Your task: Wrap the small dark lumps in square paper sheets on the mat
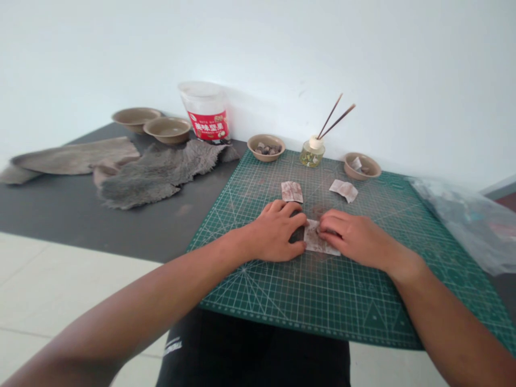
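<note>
A small white piece of paper (316, 243) with brown smudges lies on the green cutting mat (278, 290). My left hand (280, 232) is curved at its left edge, with thumb and index fingertip holding the two left corners. From the right, my right hand (357, 237) reaches over the same paper with its fingers bent and pinched together. Something small and dark may be at those fingertips, but the fingers mostly hide it. Just beyond my hands are two more stained papers, a left one (292, 191) and a creased right one (344, 190).
Along the wall stand a bowl of dark lumps (266, 148), a reed diffuser (313, 151), and a bowl with paper scraps (362, 165). Left are grey cloths (157, 174), two bowls (167, 130) and a red-labelled tub (206, 113). Clear plastic (467, 215) lies right.
</note>
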`<state>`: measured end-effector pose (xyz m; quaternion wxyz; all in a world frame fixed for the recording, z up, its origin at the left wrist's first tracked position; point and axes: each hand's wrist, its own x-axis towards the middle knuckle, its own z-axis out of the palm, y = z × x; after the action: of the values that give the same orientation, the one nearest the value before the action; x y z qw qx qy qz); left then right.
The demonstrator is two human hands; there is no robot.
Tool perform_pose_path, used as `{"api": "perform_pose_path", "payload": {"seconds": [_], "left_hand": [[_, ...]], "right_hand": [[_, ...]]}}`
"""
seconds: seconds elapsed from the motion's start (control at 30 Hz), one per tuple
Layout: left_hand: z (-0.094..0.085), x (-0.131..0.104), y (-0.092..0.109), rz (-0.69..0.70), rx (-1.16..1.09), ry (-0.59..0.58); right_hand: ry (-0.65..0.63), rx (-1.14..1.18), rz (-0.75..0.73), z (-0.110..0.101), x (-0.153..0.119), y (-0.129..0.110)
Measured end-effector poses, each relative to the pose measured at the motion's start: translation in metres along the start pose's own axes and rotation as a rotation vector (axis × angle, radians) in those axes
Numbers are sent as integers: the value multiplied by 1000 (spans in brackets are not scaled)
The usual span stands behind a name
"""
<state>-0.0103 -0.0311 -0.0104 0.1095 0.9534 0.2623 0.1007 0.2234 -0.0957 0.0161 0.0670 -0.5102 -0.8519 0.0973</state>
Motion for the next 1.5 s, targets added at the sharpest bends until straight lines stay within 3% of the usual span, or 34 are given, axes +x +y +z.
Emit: {"api": "perform_pose_path", "payload": {"seconds": [0.2, 0.43, 0.6, 0.73, 0.9, 1.07, 1.2, 1.37, 1.5], "left_hand": [[0, 1, 0, -9, 1, -5], [0, 1, 1, -13, 8, -3], [-1, 1, 1, -12, 0, -19], [-1, 1, 1, -20, 3, -22], [-2, 2, 2, -23, 2, -41], [-1, 2, 2, -35, 1, -29], [0, 2, 2, -28, 0, -28], [-1, 2, 2, -37, 3, -32], [-1, 2, 2, -33, 1, -37]], "right_hand": [[-95, 85, -3, -6, -2, -1], [-30, 21, 51, -2, 1, -4], [-61, 69, -37, 1, 3, -5], [0, 45, 62, 1, 4, -1], [-92, 161, -53, -2, 4, -2], [-13, 89, 49, -5, 4, 5], [-107, 157, -82, -5, 4, 5], [27, 109, -24, -2, 8, 6], [-37, 163, -98, 0, 7, 6]]}}
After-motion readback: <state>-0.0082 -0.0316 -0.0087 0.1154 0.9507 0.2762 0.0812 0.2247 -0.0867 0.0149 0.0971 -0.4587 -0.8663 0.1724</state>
